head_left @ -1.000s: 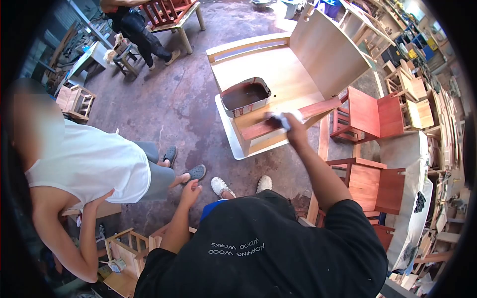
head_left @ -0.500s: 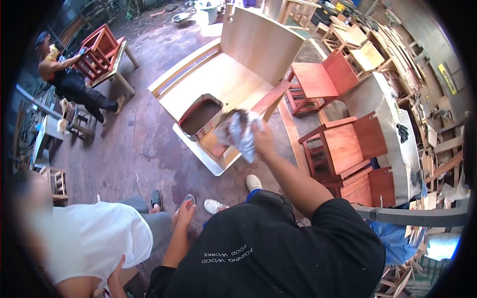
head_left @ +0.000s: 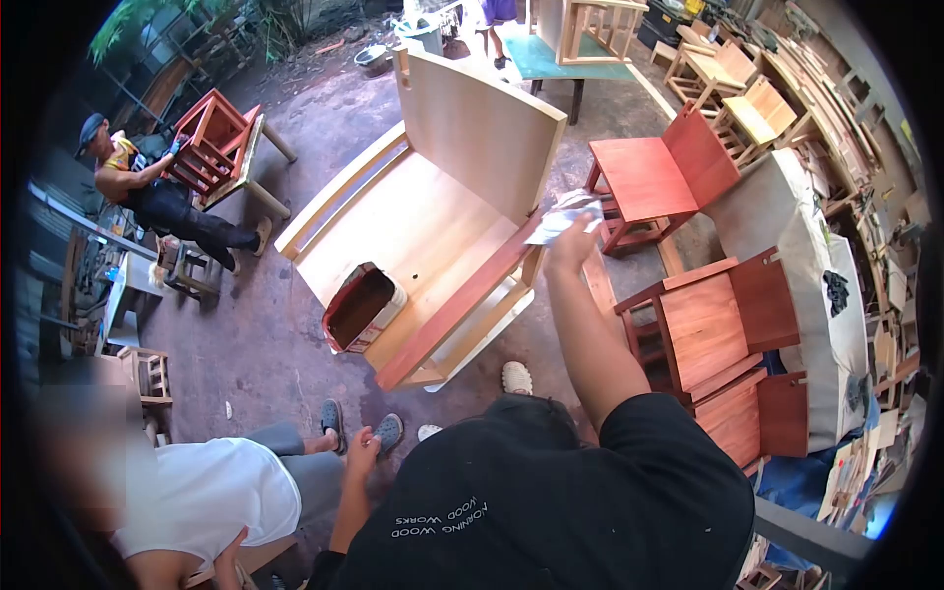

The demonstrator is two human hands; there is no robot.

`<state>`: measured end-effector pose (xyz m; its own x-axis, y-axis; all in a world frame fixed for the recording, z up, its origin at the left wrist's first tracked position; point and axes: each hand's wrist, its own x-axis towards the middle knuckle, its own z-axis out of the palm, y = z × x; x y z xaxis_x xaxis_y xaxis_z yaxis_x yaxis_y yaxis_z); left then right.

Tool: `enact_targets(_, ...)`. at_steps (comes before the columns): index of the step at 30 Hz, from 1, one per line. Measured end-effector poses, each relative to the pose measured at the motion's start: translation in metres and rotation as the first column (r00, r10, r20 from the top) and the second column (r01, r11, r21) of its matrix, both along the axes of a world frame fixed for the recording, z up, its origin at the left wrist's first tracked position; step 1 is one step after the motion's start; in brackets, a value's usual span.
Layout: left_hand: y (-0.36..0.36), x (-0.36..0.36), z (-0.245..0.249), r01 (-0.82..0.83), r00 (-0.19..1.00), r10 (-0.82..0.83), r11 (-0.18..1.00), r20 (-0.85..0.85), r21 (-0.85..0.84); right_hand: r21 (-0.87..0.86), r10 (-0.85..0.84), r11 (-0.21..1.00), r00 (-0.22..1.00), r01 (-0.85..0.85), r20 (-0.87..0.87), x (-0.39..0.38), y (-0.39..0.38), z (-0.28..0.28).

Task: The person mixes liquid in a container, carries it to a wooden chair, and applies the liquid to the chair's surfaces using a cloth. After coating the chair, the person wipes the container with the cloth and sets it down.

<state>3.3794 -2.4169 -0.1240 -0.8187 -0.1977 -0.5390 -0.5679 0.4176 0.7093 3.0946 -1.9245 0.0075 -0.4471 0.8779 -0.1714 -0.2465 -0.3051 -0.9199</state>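
A crumpled white cloth (head_left: 560, 222) is being clasped by the right hand (head_left: 572, 250) at the far end of a long, red-stained wooden armrest (head_left: 460, 303), which is slanting back toward the near left; the left hand (head_left: 362, 450) is being held well apart, fingers curled, whether touching cannot be told.

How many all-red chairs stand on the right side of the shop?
3: one just beyond the right hand, one in the middle, and one lowest in view. Others may be hidden behind the black shirt.
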Motion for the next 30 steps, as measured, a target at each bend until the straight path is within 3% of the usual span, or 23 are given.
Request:
enact_targets(1, 0.010, -0.002, 0.012, 0.001, 1.000, -0.001, 1.000, 0.004, -0.013, 0.014, -0.010, 1.000, 0.985, 0.008, 0.173, -0.007, -0.007, -0.007)
enact_targets(3, 0.022, -0.012, 0.027, 0.083, 0.996, -0.080, 0.995, 0.044, -0.060, 0.026, 0.168, 0.985, 0.983, -0.170, 0.071, -0.008, -0.020, 0.010)
enact_targets(6, -0.005, -0.015, -0.013, 0.093, 0.995, -0.093, 0.996, 0.034, 0.005, 0.018, 0.153, 0.987, 0.978, -0.158, 0.145, -0.023, -0.032, 0.012)
enact_targets(9, 0.019, -0.033, 0.034, 0.062, 0.992, -0.058, 0.998, 0.112, -0.033, 0.063, 0.034, 0.997, 0.988, -0.043, 0.151, -0.041, -0.041, -0.023)
enact_targets(15, -0.025, -0.051, -0.009, 0.270, 0.959, -0.257, 0.956, 0.117, -0.115, -0.102, -0.028, 0.994, 1.000, 0.029, 0.009, -0.026, -0.052, -0.027)
enact_targets(17, -0.036, -0.058, -0.027, 0.287, 0.957, -0.279, 0.953, 0.085, -0.102, -0.353, 0.031, 0.927, 0.962, -0.129, -0.272, 0.001, -0.051, -0.011)
enact_targets(19, -0.038, -0.061, -0.038, 0.289, 0.957, -0.285, 0.953, 0.053, -0.086, -0.338, 0.035, 0.931, 0.955, -0.138, -0.294, 0.013, -0.041, -0.012)
enact_targets(22, -0.026, -0.070, -0.012, 0.331, 0.944, -0.329, 0.941, 0.032, -0.077, -0.248, -0.021, 0.966, 0.931, -0.076, -0.366, 0.026, -0.028, 0.008)
enact_targets(24, -0.029, -0.068, -0.021, 0.304, 0.953, -0.303, 0.949, 0.018, -0.079, -0.123, -0.073, 0.991, 0.970, 0.045, -0.232, 0.008, -0.018, 0.006)
enact_targets(25, -0.033, -0.065, -0.025, 0.287, 0.958, -0.288, 0.953, 0.007, -0.096, -0.120, -0.050, 0.993, 0.971, 0.022, -0.233, -0.003, -0.020, 0.003)
enact_targets(27, -0.031, -0.058, -0.020, 0.208, 0.978, -0.207, 0.977, 0.027, -0.037, -0.137, -0.071, 0.989, 0.991, 0.054, -0.115, -0.029, -0.032, -0.009)
enact_targets(28, -0.034, -0.053, -0.027, 0.182, 0.983, -0.182, 0.983, 0.011, -0.026, -0.069, -0.115, 0.991, 0.993, 0.113, -0.026, -0.058, -0.021, -0.059)
enact_targets(29, -0.039, -0.046, -0.030, 0.144, 0.989, -0.145, 0.989, -0.008, -0.019, -0.133, -0.115, 0.984, 0.993, 0.115, 0.008, -0.052, -0.036, -0.033)
enact_targets(30, -0.040, -0.041, -0.026, 0.210, 0.977, -0.213, 0.972, -0.022, -0.107, -0.212, -0.049, 0.977, 0.985, 0.014, -0.163, -0.074, -0.013, -0.100)
